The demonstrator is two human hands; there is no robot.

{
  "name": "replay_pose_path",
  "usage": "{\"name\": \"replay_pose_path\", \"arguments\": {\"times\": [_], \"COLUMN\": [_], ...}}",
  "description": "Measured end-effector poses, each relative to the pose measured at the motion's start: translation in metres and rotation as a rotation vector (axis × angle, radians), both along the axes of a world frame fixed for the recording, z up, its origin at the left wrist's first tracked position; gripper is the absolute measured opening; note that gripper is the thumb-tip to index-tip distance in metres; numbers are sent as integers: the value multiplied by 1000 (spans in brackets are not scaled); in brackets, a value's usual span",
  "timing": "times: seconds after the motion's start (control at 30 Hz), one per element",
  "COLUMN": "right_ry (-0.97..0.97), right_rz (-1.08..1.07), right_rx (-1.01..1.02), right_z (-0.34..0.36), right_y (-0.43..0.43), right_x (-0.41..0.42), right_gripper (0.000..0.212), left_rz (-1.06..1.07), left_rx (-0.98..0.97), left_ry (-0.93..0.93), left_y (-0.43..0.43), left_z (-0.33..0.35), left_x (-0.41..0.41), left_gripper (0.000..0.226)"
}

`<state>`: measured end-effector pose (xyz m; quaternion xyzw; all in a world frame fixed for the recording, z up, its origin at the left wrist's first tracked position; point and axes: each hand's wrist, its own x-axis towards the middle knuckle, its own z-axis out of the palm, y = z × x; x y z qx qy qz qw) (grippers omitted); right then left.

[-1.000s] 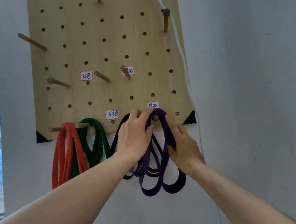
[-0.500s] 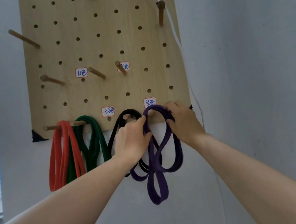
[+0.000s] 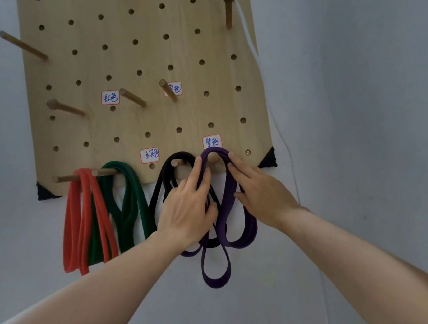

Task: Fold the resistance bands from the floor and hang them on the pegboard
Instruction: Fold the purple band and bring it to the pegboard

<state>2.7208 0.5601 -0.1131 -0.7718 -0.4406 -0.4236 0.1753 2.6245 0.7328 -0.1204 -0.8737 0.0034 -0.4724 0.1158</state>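
Purple band (image 3: 224, 219) draped over peg (image 3: 213, 158), loops hanging down

pegboard (image 3: 131, 38) top cropped, label (image 3: 212, 142) writing unclear

The purple band (image 3: 223, 213) now hangs looped over its peg (image 3: 213, 158), its folds spread wider than a second ago. The right hand (image 3: 261, 193) has slid down, fingers (image 3: 237, 165) flat beside the peg.

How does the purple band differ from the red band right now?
The purple band is darker and both hands touch it; the red band is bright and untouched. Purple hangs on the rightmost peg, red on the far-left peg, sharing it with green. Both hang folded in loops.
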Motion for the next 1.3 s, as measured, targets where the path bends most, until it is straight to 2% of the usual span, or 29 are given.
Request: {"name": "replay_pose_path", "arguments": {"times": [0.13,0.27,0.43,0.63,0.77,0.9,1.03,1.17,1.3], "right_ry": [45,218,328,435,295,175,75,74,62], "right_rz": [-104,-108,-96,-177,-212,-177,-281,-390,-449], "right_rx": [-72,-108,-183,-260,-245,-262,-192,-142,-160], "right_z": [11,28,46,18,-15,-29,-28,-27,-28], "right_y": [3,7,0,-4,11,47,89,113,114], "right_x": [2,3,-9,-36,-59,-74,-65,-43,-27], "right_gripper": [76,91,93,86,81,83,86,88,87], "left_rz": [-5,10,-4,-123,-50,131,224,206,148], "left_rx": [-28,-50,-109,-104,-111,-262,-398,-507,-491], "left_ry": [60,156,328,283,109,-22,56,117,183], "left_y": [5,7,8,29,62,100,130,149,156], "left_z": [6,17,27,4,-21,-31,-23,-11,-4], "left_x": [6,11,-2,-51,-80,-90,-77,-58,-50], "left_gripper": [81,84,90,67,56,76,94,101,103]}}
